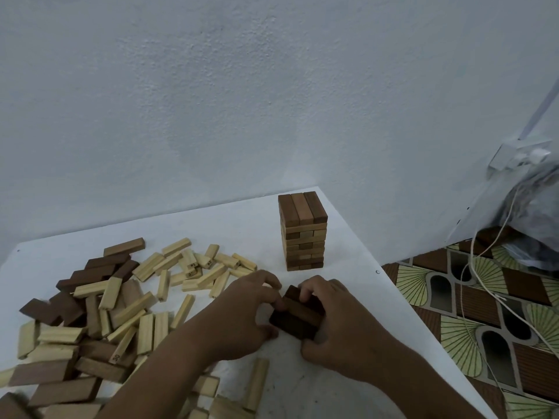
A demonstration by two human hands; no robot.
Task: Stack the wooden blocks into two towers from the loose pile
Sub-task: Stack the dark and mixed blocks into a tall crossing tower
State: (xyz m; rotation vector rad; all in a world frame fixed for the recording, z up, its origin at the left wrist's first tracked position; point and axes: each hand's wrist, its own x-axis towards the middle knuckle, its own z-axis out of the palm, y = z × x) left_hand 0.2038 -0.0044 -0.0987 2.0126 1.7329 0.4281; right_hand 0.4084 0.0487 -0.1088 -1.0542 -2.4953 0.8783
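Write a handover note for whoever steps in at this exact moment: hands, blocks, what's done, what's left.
Left hand and right hand both grip the small stack of dark blocks at the near middle of the white table.
Done: one finished tower stands at the far right of the table.
In progress: the second tower is only a few layers.
Left: the loose pile of light and dark blocks on the left goes onto it.

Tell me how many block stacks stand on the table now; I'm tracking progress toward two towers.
2: a tall tower near the table's far corner, and a low dark stack gripped between left hand and right hand.
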